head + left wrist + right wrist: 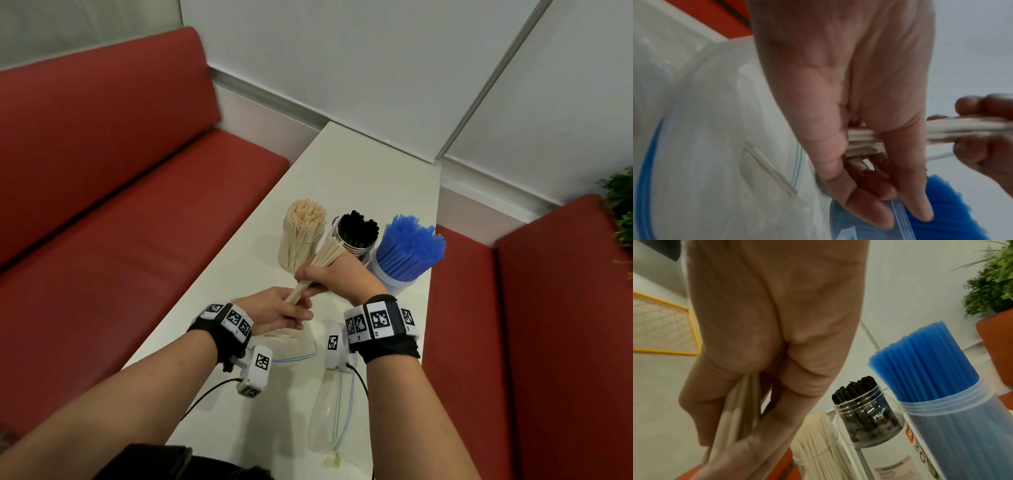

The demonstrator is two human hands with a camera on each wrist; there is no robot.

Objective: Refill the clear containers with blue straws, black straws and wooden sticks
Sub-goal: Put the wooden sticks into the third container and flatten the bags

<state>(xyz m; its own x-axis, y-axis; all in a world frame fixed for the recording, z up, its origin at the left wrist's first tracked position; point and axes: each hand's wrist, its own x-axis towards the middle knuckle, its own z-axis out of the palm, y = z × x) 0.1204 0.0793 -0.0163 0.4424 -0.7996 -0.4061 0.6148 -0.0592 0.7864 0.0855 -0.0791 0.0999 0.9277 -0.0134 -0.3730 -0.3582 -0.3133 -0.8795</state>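
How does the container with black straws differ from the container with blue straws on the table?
The black straws container is narrower than the blue straws container, and in the head view it stands left of it. Its black straws barely pass the rim, while the blue straws rise far above theirs and fan out. Both are clear, upright, lidless and full.

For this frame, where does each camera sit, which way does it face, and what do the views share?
Head: looks down at the table; both forearms, left hand and right hand on the wooden sticks.
Left wrist: along the palm toward bags.
Right wrist: along the palm toward three jars.
Shared: sticks, blue straws.
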